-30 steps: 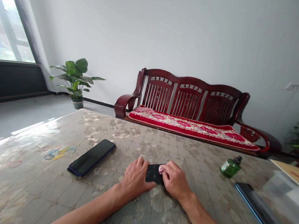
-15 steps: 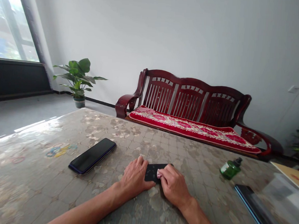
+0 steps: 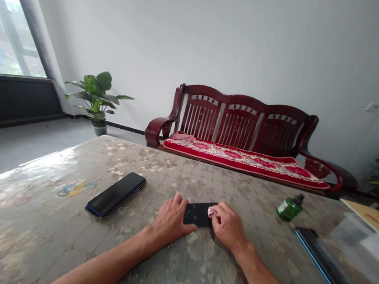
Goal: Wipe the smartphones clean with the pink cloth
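Observation:
A black phone (image 3: pixel 198 213), with pale spots on its face, lies flat on the table in front of me. My left hand (image 3: pixel 171 217) grips its left end, thumb along the near edge and fingers at the far edge. In the closed fingers of my right hand (image 3: pixel 230 228) is a small pinkish-white cloth (image 3: pixel 211 212), touching the right end of the phone. My right hand covers that end in part.
A second phone (image 3: pixel 116 194) and rubber bands (image 3: pixel 72 189) lie left on the patterned tabletop (image 3: pixel 80 234). To the right are a green pump bottle (image 3: pixel 289 207), a long dark blue-edged object (image 3: pixel 330 267) and a clear box (image 3: pixel 361 243). A wooden bench (image 3: pixel 237 119) stands behind.
My right hand has slid the cloth a little to the right over the phone, uncovering more of its middle. My left hand keeps its hold. The view has shifted slightly.

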### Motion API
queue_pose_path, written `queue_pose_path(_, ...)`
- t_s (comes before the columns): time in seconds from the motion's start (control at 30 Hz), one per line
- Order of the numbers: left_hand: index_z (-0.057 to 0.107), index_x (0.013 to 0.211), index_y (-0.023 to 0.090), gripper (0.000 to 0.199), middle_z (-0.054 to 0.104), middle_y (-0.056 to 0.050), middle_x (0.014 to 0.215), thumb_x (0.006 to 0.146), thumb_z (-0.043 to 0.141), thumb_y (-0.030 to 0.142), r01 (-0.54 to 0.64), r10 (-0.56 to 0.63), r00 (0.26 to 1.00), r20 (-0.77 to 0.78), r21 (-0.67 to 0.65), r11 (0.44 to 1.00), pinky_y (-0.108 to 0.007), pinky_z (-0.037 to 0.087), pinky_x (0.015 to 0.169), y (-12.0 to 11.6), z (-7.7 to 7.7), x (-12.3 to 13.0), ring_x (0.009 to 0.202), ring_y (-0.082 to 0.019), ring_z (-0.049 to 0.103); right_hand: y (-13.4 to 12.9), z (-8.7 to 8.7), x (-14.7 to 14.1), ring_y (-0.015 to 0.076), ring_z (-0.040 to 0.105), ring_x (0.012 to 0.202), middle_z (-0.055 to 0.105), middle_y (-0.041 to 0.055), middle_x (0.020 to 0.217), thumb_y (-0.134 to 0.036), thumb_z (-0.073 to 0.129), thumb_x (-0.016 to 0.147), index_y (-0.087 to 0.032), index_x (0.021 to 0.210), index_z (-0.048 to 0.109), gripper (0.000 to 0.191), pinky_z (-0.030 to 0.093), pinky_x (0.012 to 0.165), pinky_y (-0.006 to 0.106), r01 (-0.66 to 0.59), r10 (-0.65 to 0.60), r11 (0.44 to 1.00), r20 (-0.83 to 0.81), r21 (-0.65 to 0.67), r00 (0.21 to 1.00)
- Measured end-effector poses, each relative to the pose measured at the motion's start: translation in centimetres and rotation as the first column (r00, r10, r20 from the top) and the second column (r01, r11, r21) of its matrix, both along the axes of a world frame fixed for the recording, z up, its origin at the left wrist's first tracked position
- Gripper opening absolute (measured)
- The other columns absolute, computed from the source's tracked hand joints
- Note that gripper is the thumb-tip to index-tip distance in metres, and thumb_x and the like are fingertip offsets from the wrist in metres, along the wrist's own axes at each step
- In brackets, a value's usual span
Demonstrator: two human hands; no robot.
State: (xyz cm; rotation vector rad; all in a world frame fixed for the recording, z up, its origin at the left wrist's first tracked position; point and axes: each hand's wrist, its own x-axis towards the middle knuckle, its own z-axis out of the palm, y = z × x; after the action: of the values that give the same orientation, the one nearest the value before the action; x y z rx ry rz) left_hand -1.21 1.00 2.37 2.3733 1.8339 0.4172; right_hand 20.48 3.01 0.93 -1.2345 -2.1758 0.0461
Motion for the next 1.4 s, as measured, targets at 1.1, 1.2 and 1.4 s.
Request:
queue_pose_path(1.1,0.057,0.109,0.021,0.051,0.056,-0.008,0.110,0.072,0.071,0.053,-0.004,0.005,1.000,0.013,-0.020,1.000,-0.036,0.047,0.089,-0.1,0.5,0.1,0.103,-0.028,0.060,-1.5,-0.1,0.2,0.0143,0.059,0.078,0.061,0.0012,0.085,-0.007,0.049,0.086,-0.024,0.090,0.066,0.024,0.043,0.070,0.024,-0.043,0.043,0.999,0.039,0.010,0.998)
queue_pose_path(1.2,0.058,0.109,0.020,0.052,0.056,-0.008,0.109,0.072,0.071,0.053,0.000,0.000,1.000,0.016,-0.009,1.000,-0.036,0.047,0.089,-0.2,0.6,0.1,0.102,-0.028,0.060,-1.5,-0.1,0.4,0.0148,0.059,0.077,0.060,0.0010,0.083,-0.008,0.048,0.088,-0.024,0.086,0.065,0.024,0.042,0.069,0.025,0.053,-0.053,0.999,0.021,0.000,0.998)
queue_pose_path(1.4,0.059,0.108,0.020,0.051,0.057,-0.008,0.109,0.071,0.071,0.053,-0.020,0.020,1.000,0.012,-0.021,1.000,-0.035,0.047,0.087,-0.2,0.7,0.1,0.102,-0.028,0.060,-1.3,-0.3,0.0,0.0152,0.059,0.080,0.060,0.0019,0.085,-0.006,0.046,0.086,-0.024,0.089,0.065,0.026,0.043,0.072,0.024,-0.072,0.072,0.997,0.010,0.005,0.997)
